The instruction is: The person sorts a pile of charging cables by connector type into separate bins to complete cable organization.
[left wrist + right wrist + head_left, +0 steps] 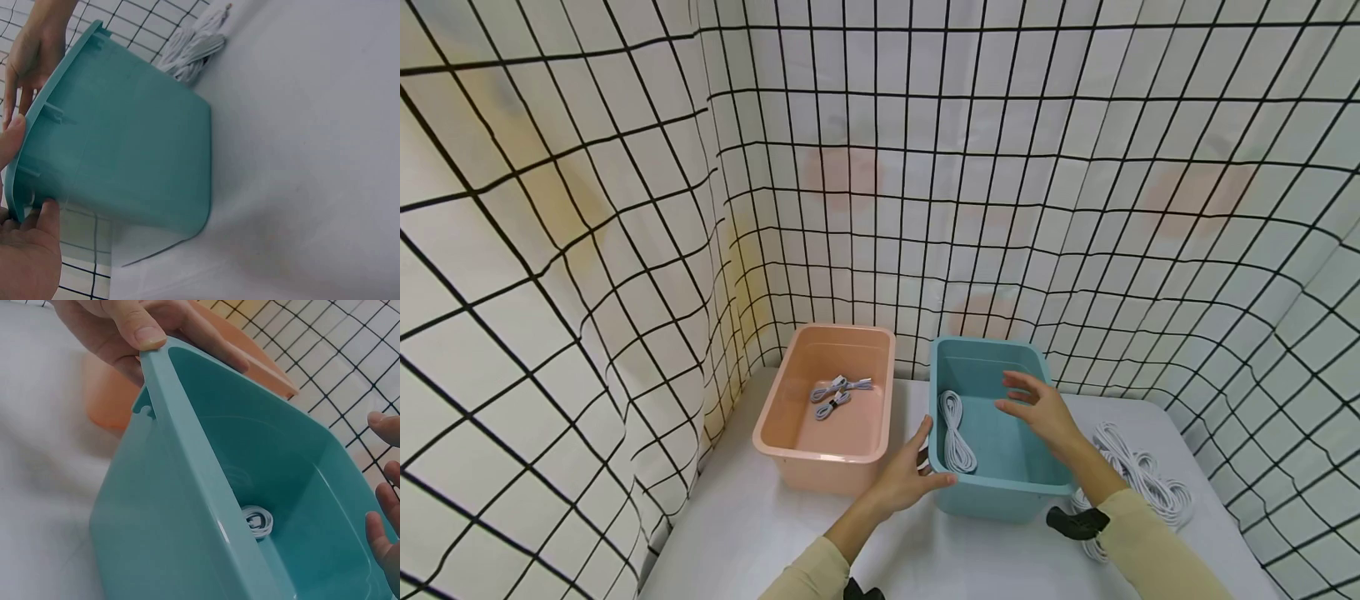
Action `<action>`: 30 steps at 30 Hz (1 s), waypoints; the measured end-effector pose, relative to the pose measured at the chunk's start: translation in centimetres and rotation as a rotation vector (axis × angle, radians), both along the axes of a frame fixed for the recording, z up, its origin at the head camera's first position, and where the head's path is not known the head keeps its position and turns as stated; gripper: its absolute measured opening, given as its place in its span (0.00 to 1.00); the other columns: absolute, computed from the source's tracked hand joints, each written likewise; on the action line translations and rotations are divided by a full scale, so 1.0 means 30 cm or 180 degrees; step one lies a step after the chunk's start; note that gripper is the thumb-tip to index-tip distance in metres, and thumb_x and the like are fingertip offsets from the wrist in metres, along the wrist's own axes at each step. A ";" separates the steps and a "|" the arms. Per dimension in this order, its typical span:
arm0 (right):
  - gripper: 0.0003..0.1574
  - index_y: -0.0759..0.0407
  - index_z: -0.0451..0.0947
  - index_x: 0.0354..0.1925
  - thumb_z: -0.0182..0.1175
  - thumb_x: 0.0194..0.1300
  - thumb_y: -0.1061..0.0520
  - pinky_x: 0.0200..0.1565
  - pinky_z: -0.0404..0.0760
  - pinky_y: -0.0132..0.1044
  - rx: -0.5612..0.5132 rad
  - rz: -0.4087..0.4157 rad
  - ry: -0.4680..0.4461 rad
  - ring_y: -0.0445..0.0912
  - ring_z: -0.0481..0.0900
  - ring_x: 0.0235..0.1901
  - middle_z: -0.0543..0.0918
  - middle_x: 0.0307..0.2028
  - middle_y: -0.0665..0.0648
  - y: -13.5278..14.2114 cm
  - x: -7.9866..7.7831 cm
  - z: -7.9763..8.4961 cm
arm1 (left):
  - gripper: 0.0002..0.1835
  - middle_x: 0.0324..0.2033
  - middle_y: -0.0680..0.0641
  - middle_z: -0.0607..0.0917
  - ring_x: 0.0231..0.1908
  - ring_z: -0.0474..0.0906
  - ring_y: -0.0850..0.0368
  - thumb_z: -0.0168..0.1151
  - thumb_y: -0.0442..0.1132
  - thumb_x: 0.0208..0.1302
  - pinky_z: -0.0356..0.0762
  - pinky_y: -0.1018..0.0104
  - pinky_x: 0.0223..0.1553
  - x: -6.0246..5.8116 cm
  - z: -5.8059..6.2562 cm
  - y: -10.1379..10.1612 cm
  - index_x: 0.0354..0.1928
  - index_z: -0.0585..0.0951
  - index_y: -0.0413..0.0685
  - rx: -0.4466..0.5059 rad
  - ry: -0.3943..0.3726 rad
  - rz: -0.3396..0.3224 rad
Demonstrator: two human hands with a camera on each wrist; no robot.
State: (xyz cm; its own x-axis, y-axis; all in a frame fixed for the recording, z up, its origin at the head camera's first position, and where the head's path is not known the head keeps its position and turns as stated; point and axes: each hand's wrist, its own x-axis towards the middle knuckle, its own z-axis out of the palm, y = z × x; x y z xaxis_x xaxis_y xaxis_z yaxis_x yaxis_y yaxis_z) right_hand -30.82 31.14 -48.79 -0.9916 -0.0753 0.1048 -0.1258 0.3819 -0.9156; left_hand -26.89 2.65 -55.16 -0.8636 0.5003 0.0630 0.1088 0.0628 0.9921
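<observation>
My left hand (901,477) grips the near left corner of a teal plastic bin (1000,497). Its thumb (150,336) lies on the rim, and the other fingers are around the outside. Over the bin's right side hovers my right hand (1043,417), fingers loosely bent and holding nothing. A bundled white cable (957,433) lies inside the teal bin along its left wall; part of that coil (257,522) shows in the right wrist view.
Left of the teal bin stands a peach bin (827,473) with several small tied cables (832,404) inside. More white cable bundles (1150,487) lie on the white table (700,533) at right. Black netting (910,192) over white sheeting encloses the back and sides.
</observation>
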 end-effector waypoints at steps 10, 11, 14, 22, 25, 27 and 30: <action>0.43 0.61 0.66 0.75 0.71 0.69 0.52 0.59 0.76 0.62 0.0243 0.0027 0.0102 0.64 0.71 0.65 0.73 0.68 0.67 0.041 0.022 0.021 | 0.59 0.82 0.50 0.46 0.75 0.57 0.42 0.77 0.42 0.63 0.69 0.58 0.66 -0.002 -0.006 0.002 0.84 0.45 0.55 0.0032 -0.0019 0.0007; 0.43 0.60 0.67 0.75 0.71 0.68 0.51 0.59 0.77 0.62 0.0248 0.0023 0.0117 0.64 0.72 0.65 0.73 0.68 0.67 0.047 0.025 0.022 | 0.59 0.82 0.50 0.46 0.75 0.57 0.42 0.77 0.42 0.63 0.69 0.58 0.66 -0.002 -0.005 0.002 0.84 0.45 0.55 0.0033 -0.0017 0.0005; 0.44 0.60 0.66 0.75 0.71 0.69 0.51 0.58 0.78 0.62 0.0276 0.0027 0.0167 0.64 0.73 0.65 0.73 0.68 0.67 0.067 0.036 0.022 | 0.59 0.82 0.50 0.46 0.75 0.58 0.42 0.77 0.42 0.63 0.69 0.59 0.66 -0.001 -0.003 0.003 0.84 0.45 0.55 0.0022 -0.0020 0.0001; 0.43 0.61 0.65 0.76 0.69 0.71 0.50 0.55 0.81 0.56 0.0359 -0.0034 0.0207 0.64 0.74 0.63 0.72 0.68 0.68 0.112 0.070 0.038 | 0.59 0.82 0.51 0.46 0.75 0.57 0.42 0.77 0.42 0.62 0.69 0.58 0.66 -0.001 -0.004 -0.001 0.84 0.45 0.55 0.0040 -0.0037 0.0024; 0.44 0.61 0.65 0.76 0.69 0.71 0.48 0.55 0.82 0.53 0.0372 -0.0066 0.0186 0.63 0.74 0.63 0.72 0.69 0.67 0.138 0.087 0.040 | 0.59 0.82 0.50 0.47 0.75 0.58 0.42 0.77 0.42 0.62 0.69 0.58 0.66 -0.001 -0.004 -0.002 0.84 0.45 0.56 0.0030 -0.0037 0.0024; 0.45 0.62 0.63 0.77 0.68 0.71 0.48 0.56 0.81 0.55 0.0372 -0.0077 0.0190 0.63 0.73 0.63 0.72 0.69 0.67 0.156 0.100 0.036 | 0.59 0.82 0.50 0.47 0.75 0.58 0.41 0.77 0.43 0.63 0.70 0.58 0.66 -0.001 -0.005 -0.002 0.84 0.45 0.56 0.0018 -0.0041 0.0016; 0.46 0.62 0.61 0.78 0.68 0.72 0.48 0.57 0.78 0.61 0.0373 -0.0129 0.0190 0.64 0.73 0.63 0.71 0.69 0.68 0.185 0.119 0.032 | 0.59 0.82 0.50 0.47 0.75 0.57 0.41 0.77 0.43 0.63 0.70 0.58 0.66 0.000 -0.007 -0.002 0.84 0.45 0.57 0.0003 -0.0048 0.0011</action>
